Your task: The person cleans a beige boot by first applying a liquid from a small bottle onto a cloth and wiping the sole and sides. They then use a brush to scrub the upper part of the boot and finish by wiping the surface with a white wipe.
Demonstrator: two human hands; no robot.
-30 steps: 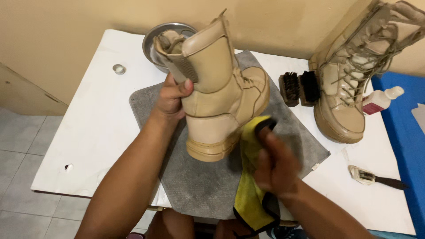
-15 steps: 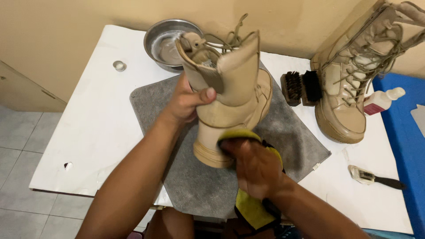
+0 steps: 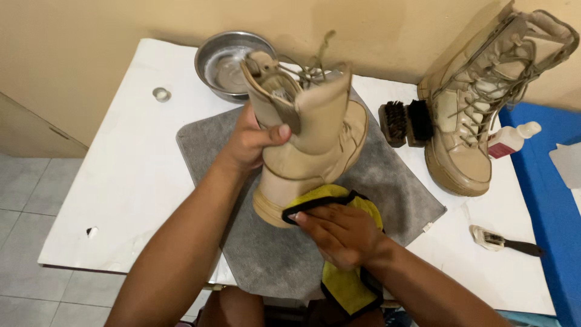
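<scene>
My left hand [image 3: 251, 142] grips the shaft of a tan lace-up boot [image 3: 308, 136], holding it tilted above a grey mat [image 3: 266, 254]. The thumb presses on the back of the shaft. My right hand [image 3: 339, 233] lies flat on a yellow cloth with a black edge [image 3: 348, 284], pressing it against the boot's heel. The cloth hangs down past my wrist toward the table's near edge. The boot's loose laces stick up near a metal bowl [image 3: 227, 57].
A second tan boot [image 3: 484, 109] stands at the right on the white table [image 3: 133, 181]. Beside it lie two dark brushes [image 3: 405, 123], a small white bottle [image 3: 508, 139] and a small brush [image 3: 502, 242]. A blue surface [image 3: 554, 200] borders the right.
My left hand has turned the boot so its heel faces me. My right hand with the cloth moved from beside the sole onto the heel and now lies flat there.
</scene>
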